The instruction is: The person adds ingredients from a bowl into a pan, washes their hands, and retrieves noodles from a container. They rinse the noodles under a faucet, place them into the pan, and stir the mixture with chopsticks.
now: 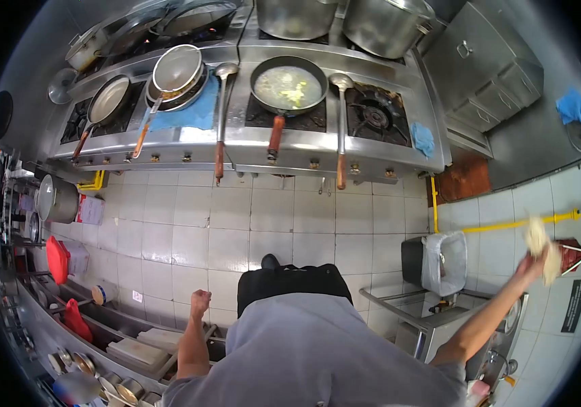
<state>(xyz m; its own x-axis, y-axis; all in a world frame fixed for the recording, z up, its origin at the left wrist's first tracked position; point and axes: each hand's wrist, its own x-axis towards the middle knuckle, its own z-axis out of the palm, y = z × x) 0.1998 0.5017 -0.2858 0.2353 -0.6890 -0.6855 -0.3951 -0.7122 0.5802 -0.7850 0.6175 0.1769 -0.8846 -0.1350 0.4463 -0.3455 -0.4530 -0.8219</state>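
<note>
Tiled kitchen floor (256, 224), pale squares, with a long stainless stove (246, 144) running across the far side. Person in a grey shirt (304, 353) and dark trousers faces the stove, standing well back from its front edge.

Right hand (533, 264): arm stretched far out to the side, fingers closed around a pale cloth-like item (538, 237), cream-coloured and blurred. Item sticks out above and below the grip; exact nature cannot be told. Nearby, a red triangular fixture (567, 256) on the white tiles, a yellow pipe (521, 223) and a dark sign (574, 306). Bin liner (443, 278) between that hand and the body.

Left hand (200, 303): low at the person's side, fingers curled in, narrow; cannot tell whether anything sits inside the curl. Nearest neighbours: the trousers, and a sink unit with white blocks (140, 354).

On the stove: dark pan (278, 108) of cloudy liquid with yellow-green bits, between two ladles (221, 129) laid handle-outward. Strainer (178, 68) further left, blue cloth (185, 121) below it.
</note>
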